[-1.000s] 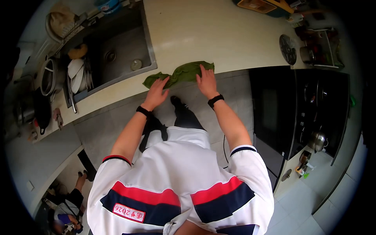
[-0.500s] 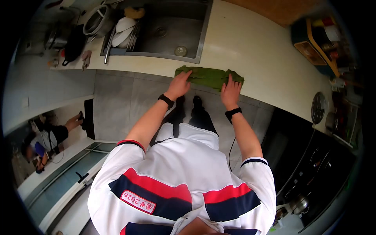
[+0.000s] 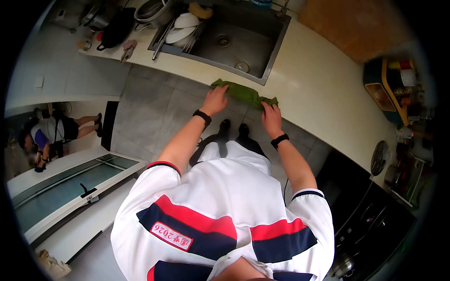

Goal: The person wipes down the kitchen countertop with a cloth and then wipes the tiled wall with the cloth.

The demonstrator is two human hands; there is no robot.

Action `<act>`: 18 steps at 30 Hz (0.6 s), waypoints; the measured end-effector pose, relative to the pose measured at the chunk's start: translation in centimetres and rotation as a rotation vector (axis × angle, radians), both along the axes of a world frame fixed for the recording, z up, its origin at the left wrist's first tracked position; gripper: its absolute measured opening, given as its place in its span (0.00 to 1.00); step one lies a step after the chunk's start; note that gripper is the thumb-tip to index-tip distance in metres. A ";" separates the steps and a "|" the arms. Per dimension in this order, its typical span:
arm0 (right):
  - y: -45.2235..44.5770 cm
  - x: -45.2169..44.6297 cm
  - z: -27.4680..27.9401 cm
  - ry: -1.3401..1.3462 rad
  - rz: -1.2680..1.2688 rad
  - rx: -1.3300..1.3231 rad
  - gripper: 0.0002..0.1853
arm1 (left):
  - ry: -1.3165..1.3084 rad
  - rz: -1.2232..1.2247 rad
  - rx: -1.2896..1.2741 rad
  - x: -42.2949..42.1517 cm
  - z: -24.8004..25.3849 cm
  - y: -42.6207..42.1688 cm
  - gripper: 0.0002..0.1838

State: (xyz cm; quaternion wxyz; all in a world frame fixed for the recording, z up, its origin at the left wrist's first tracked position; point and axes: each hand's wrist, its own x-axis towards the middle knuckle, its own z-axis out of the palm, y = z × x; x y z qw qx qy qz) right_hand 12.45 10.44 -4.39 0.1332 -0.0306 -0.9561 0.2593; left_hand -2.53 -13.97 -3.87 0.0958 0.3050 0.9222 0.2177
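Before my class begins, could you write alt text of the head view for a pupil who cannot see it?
A person's left hand and right hand touch opposite ends of a crumpled green cloth along the front edge of a cream counter. Nearby, white rounded dishes sit at the left end of a grey metal sink.

We're on the wearer's head, looking forward and down! Shirt (image 3: 225,187) closest, left hand (image 3: 215,100) farther off, sink (image 3: 253,47) beyond that.

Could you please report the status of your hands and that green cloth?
Left hand on one end of the green cloth, right hand on the other. Cloth rumpled at edge of counter. Sink close by, seemingly not in the way.
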 end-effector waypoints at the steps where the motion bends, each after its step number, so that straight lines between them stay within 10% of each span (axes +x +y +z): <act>1: -0.1 0.1 0.0 0.021 0.014 0.006 0.24 | 0.003 0.008 -0.017 0.0 0.1 -0.2 0.33; 18: -4.3 -4.3 0.9 -0.052 0.096 -0.017 0.22 | -0.030 0.107 -0.050 -4.7 0.5 -6.6 0.32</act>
